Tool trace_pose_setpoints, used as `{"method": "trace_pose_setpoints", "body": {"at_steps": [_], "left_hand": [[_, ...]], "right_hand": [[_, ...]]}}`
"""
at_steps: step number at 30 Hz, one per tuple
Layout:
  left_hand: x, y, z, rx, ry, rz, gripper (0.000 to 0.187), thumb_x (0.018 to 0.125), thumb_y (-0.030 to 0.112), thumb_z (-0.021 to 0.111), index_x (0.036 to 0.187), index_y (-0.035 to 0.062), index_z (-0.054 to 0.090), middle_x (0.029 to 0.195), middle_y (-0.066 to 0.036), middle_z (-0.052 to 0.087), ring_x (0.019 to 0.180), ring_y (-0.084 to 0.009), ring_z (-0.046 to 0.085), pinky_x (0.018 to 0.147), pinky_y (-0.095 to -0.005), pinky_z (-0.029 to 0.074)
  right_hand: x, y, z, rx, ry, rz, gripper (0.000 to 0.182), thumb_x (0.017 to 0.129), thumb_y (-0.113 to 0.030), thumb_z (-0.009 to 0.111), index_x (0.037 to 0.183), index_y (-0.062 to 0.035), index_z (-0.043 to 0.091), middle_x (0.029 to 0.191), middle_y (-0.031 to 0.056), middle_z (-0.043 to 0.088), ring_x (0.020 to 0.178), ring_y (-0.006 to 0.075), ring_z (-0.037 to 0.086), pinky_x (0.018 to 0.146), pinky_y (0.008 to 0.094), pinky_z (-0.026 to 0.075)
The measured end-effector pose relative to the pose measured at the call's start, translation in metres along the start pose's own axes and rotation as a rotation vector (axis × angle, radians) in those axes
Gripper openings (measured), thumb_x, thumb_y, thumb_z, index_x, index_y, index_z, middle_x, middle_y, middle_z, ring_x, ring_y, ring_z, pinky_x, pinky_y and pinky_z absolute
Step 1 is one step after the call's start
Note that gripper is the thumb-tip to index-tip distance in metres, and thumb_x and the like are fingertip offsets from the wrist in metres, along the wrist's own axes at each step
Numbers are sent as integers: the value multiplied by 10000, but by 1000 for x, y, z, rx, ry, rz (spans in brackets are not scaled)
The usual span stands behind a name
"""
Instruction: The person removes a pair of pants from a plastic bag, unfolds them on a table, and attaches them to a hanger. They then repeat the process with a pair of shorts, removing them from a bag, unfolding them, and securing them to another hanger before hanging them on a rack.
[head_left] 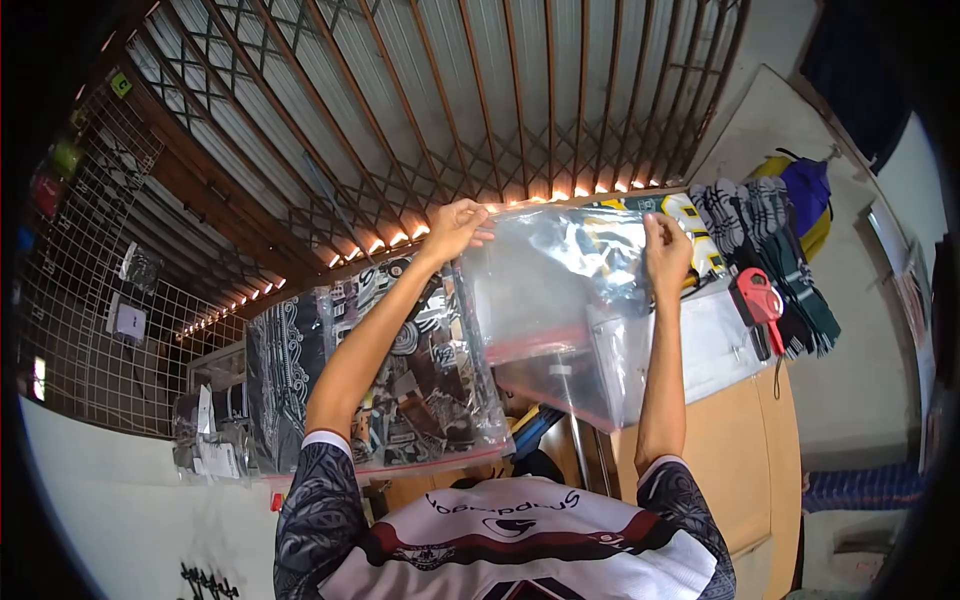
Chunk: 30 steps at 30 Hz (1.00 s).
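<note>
Clear plastic bag [530, 285]: raised over the bench [735, 440], spread between your hands.
Left hand [460, 230]: you pinch its upper left corner.
Right hand [668, 255]: you grip its upper right edge.
Spread film: you seem to be holding it open-faced; moving it calls for light, even tension, I judge.
Packed bag [440, 375]: lies left, dark patterned goods inside.
Red handheld tool [762, 298]: rests right.
Metal gate [510, 110]: stands beyond.
</note>
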<state>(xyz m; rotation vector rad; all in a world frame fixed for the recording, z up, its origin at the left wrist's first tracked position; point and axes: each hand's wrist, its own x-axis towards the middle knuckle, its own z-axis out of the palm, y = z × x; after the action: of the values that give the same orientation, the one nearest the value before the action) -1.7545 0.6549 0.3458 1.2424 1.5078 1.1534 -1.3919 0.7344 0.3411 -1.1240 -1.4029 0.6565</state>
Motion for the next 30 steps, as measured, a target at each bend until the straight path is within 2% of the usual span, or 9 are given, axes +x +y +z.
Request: {"method": "trace_pose_setpoints", "body": {"at_steps": [2,4,8,12,22,23,26,29,30], "left_hand": [[31,-21,-12,-30,45,-61,286,1052,240,574,1169,-20,601,1115,-219,718,894,-249,748,728,-314,613],[59,-44,-24,-44,94,-147,286,1049,231,581,1182,-21,600,1131,-237,709,899,-256,748,735,-314,616],[97,-87,-41,-13,116,-331,372,1051,212,573,1256,-97,546,1145,-242,694,968,-267,736,799,-310,625],[124,-123,-50,54,149,-435,273,1006,129,566,1166,-90,602,1143,-239,691,927,-287,750,777,-344,641],[144,-173,-75,277,178,-612,229,1005,171,577,1048,-40,654,989,-136,698,897,-228,742,715,-325,639],[142,-174,-76,291,213,-610,294,974,209,625,1101,-53,671,1014,-164,721,915,-293,743,771,-382,629],[146,-154,-73,937,198,-512,436,939,242,658,1260,-51,627,1150,-238,701,1047,-386,702,935,-447,565],[127,-127,-43,917,316,-8,497,900,228,685,1286,-71,590,1176,-299,672,1166,-427,639,1030,-453,502],[110,-94,-25,903,206,8,527,895,220,682,1329,-52,557,1250,-293,635,1222,-415,601,1066,-451,471]], "right_hand": [[8,-9,30,-77,64,-11,291,942,-173,705,1147,33,683,919,157,722,753,201,638,726,337,519],[2,-1,56,-199,131,-252,386,918,-149,707,1260,10,628,1097,212,684,955,337,657,859,394,517],[-65,28,101,-214,-198,-309,563,862,-200,759,1362,-31,564,1318,245,590,1233,421,533,1050,516,412],[-146,47,131,-482,-559,-130,738,836,-317,792,1469,-104,478,1569,241,347,1455,510,270,1141,698,225],[-194,99,148,-362,-759,-43,761,851,-304,778,1499,-99,436,1562,310,322,1444,547,276,1162,682,225],[-191,95,147,-320,-778,-19,741,859,-290,771,1493,-94,442,1561,308,327,1438,546,290,1167,673,227],[-183,83,139,-240,-733,-17,660,891,-236,736,1474,-87,466,1558,293,345,1432,534,315,1172,654,242],[-174,76,127,-257,-624,-51,583,916,-177,696,1452,-83,488,1562,274,355,1438,520,320,1167,653,256],[-173,77,123,-275,-586,-61,559,923,-158,684,1444,-81,495,1564,268,357,1441,515,319,1163,655,260]]}}
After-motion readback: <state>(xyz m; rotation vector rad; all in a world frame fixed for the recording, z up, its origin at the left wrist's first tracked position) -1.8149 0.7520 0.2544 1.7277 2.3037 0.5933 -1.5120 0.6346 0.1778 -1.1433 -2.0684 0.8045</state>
